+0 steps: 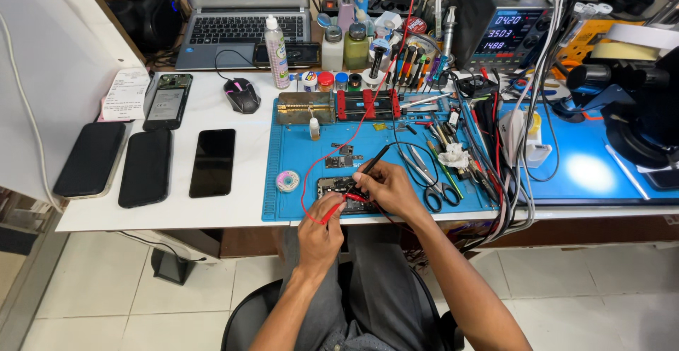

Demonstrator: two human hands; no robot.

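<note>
Opened phone [346, 194], long axis 3–9 o'clock: left hand [320, 232] at 6 pinching red probe [331, 213]; right hand [385, 188] at 3 gripping black probe [373, 160].

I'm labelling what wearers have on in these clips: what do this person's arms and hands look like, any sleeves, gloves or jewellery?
Both forearms are bare up to the frame edge, with no sleeves in view. The left hand and right hand wear no gloves. No watch, bracelet or ring is visible, though the fingers are too small to be sure.
</note>
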